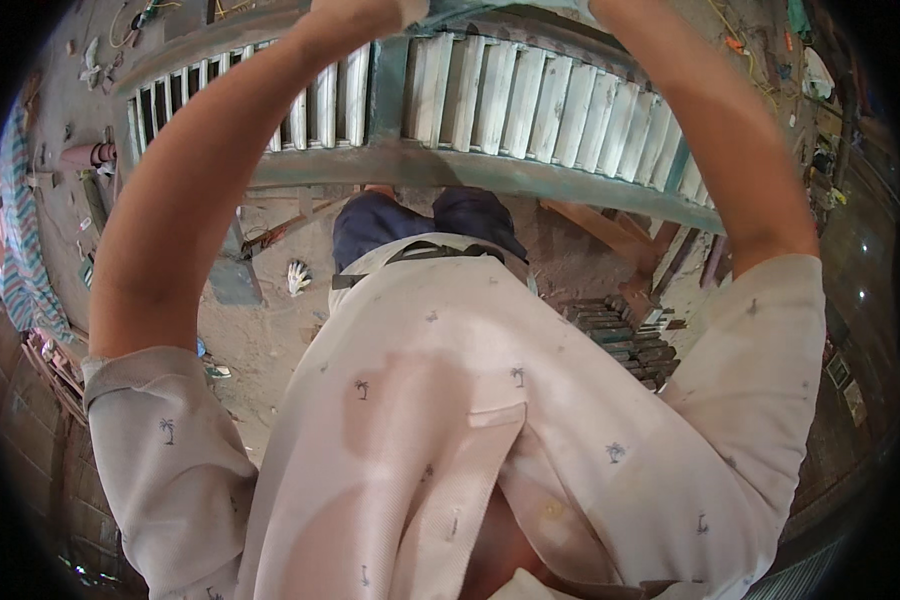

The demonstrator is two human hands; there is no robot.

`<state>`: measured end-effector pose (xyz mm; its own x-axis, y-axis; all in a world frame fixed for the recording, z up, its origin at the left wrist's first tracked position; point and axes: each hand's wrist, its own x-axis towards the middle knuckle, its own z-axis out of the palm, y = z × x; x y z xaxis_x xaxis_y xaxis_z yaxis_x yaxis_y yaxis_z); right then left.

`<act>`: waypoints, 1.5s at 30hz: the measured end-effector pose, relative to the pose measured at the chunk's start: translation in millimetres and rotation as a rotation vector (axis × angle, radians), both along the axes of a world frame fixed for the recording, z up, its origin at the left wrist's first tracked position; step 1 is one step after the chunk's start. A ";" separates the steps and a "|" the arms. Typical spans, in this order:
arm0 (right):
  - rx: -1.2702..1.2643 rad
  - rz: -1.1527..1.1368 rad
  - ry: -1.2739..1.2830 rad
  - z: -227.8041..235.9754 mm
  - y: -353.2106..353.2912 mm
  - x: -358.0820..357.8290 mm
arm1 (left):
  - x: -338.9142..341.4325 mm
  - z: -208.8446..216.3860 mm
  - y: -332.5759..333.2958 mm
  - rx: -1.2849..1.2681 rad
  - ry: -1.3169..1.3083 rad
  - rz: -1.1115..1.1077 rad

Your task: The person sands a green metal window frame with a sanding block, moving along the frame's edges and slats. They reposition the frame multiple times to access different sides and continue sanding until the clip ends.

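Both forearms reach up across the picture to its top edge. Only part of my left hand [375, 10] shows there, at the left end of a grey-green piece [500, 6] that the edge cuts off. The wrist of my right arm is by that piece's right end, with the hand beyond the edge. Neither hand's fingers can be made out. Below them, in front of my body, stands a louvred wooden panel [450, 165] with a worn green frame and whitish slats [530, 100]. My shorts [430, 220] are close to its near rail.
A whitish glove [298, 277] lies on the dirt floor [240, 380]. Stacked dark wooden strips [625, 340] sit at the right, near slanting boards [610, 235]. Striped cloth [25, 240] hangs at the far left. Scattered scraps and yellow cord [740, 50] lie beyond the panel.
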<state>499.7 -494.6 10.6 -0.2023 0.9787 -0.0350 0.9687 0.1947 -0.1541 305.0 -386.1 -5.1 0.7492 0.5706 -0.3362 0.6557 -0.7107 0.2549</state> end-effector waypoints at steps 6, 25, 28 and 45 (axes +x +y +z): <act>-0.042 0.093 -0.046 29.5 4.1 -9.6 | -6.4 -17.2 3.3 -0.051 0.044 -0.103; 0.051 0.203 -0.101 13.9 22.3 -16.7 | -33.8 -24.7 -12.9 -0.056 -0.016 0.067; -0.040 0.110 -0.194 31.0 22.2 -22.3 | -24.2 -17.1 -12.6 -0.060 0.016 0.099; -0.016 -0.041 -0.025 21.5 5.7 -40.5 | -16.8 -2.5 22.6 -0.063 0.045 -0.125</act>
